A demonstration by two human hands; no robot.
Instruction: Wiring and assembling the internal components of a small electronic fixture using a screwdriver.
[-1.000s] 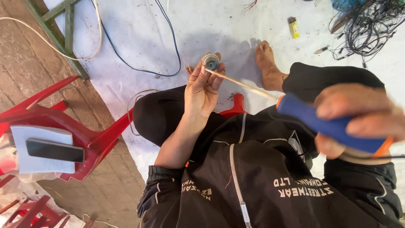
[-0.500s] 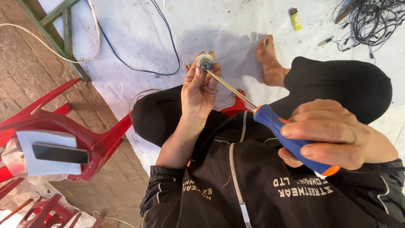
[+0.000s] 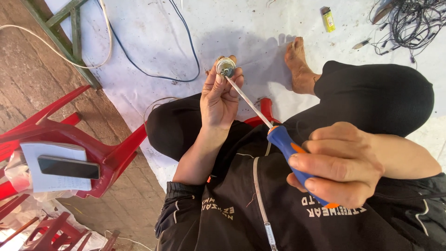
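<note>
Left hand (image 3: pixel 218 100) has a small round metal fitting (image 3: pixel 226 67) pinched at the fingertips, held up around 12 o'clock from the lap. Right hand (image 3: pixel 341 165) is wrapped tight round the blue-and-orange handle of a screwdriver (image 3: pixel 283 139), down at 4 o'clock, with the shaft running up so the tip sits in the fitting. Hands are well apart, joined only by the tool.

The fitting looks light, rigid and probably a bit slick, so gripping it by the rim seems right. Red chair (image 3: pixel 107 153) with a phone (image 3: pixel 68 167) sits at 9 o'clock.
</note>
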